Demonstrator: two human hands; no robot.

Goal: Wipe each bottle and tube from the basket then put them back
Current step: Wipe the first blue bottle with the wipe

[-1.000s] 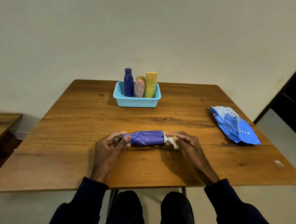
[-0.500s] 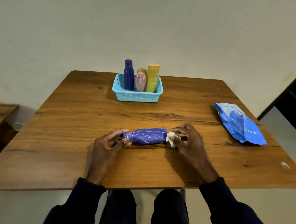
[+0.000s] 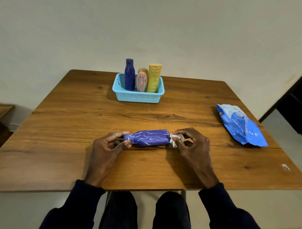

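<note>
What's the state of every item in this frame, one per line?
Purple tube: horizontal, left hand pinches its narrow end.
Wipe: crumpled, right hand pinches it at tube's wide end.
Basket: four containers upright inside.
Wipe pack: lying flat on table.

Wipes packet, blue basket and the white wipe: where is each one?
wipes packet (image 3: 240, 126): head view, middle of its blue front.
blue basket (image 3: 138, 97): head view, near wall.
white wipe (image 3: 175, 138): head view, its crumpled middle.
</note>
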